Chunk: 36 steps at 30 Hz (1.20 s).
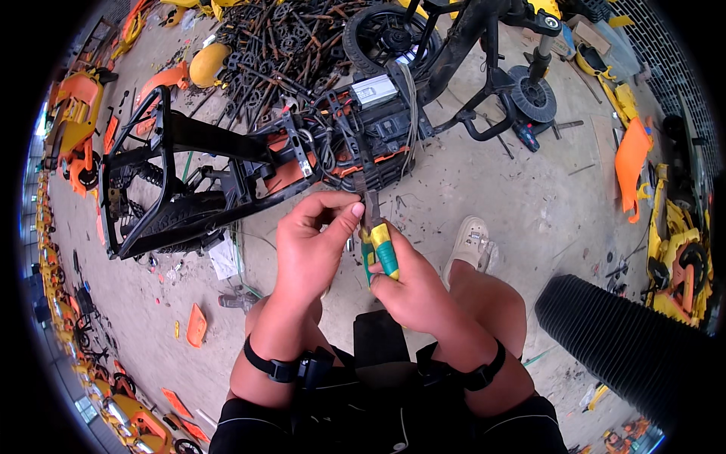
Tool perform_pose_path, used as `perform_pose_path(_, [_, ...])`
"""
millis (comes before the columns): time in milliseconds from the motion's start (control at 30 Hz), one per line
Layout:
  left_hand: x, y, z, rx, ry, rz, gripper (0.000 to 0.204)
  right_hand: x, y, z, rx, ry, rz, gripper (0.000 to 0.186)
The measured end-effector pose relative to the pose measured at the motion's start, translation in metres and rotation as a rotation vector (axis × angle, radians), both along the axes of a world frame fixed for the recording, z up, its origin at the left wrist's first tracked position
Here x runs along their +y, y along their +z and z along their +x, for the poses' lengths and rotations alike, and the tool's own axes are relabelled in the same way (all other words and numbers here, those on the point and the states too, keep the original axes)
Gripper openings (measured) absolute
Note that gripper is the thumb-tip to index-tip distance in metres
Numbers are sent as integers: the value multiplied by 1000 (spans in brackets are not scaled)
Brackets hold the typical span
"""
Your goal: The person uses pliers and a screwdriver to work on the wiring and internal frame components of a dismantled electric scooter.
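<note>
My right hand (404,291) grips pliers (382,246) with green and yellow handles, their metal jaws pointing up toward the front rail of the frame's middle. My left hand (318,242) is closed in a pinch beside the jaws, thumb against index finger; what is between them is too small to name. Just beyond both hands is a stripped black scooter frame (215,142) with a silver controller box (373,92), bundled grey and black cables (408,140) and an orange tray (279,171). The exact point where the jaws meet the work is hard to make out.
Behind the frame lies a rusty metal heap (265,41) with a loose wheel (393,38) and yellow helmet (210,65). A cordless drill (527,136) lies right of the frame. Yellow-orange body panels (635,166) line the right; a black ribbed tube (605,337) is at lower right.
</note>
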State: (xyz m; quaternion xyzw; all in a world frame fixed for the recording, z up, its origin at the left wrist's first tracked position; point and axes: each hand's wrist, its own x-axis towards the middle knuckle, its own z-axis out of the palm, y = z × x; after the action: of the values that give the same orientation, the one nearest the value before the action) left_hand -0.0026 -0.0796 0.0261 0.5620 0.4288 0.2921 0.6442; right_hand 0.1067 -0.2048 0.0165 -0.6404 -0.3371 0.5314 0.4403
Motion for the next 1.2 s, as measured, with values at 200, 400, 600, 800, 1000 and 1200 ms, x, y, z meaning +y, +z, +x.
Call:
perform_pose_path(200, [3,2,-5,53,-27,-14,11,-1,-4,-4,-121,5,47,68])
perform_pose_path(400, [1,-1,-10,53,-40,-1,10,-1,2,-3,-113,49,5,60])
perform_pose_path(600, [-7,7,-13,-4,11,-13,14,-2,8,-4,56,15,62,64])
perform_pose_path(800, [-10,6,-15,-51,16,3,17,1,9,-7,15,-22,98,63])
perform_pose_path(1000, [-8,8,-19,-19,13,-22,15,-2,0,-12,-169,3,101,66])
perform_pose_path(1200, [-6,2,-21,-2,-14,-16,13,-2,-2,-13,-171,26,111,71])
